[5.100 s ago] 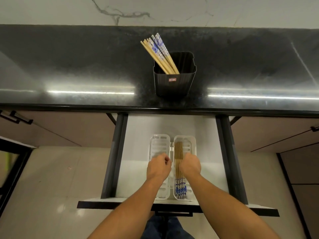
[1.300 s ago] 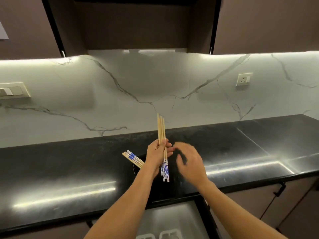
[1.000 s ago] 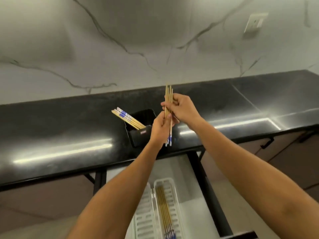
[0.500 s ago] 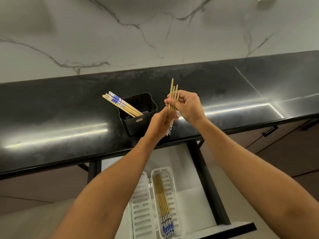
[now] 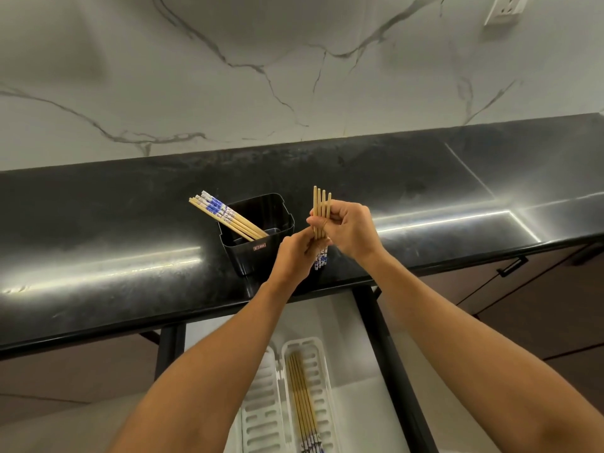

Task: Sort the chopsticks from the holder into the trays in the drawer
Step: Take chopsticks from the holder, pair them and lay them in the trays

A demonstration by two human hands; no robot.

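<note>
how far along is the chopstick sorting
Partly done. One batch already lies in the right tray in the drawer; the left tray looks empty. A held bundle is in both hands, left hand and right hand. More chopsticks are still in the black holder.

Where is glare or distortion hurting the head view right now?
Head view: bright light streaks glare off the black countertop either side of the holder; wide-angle bending curves the counter edge. Held chopsticks, left hand and right hand look sharp; white trays are cut off below.
</note>
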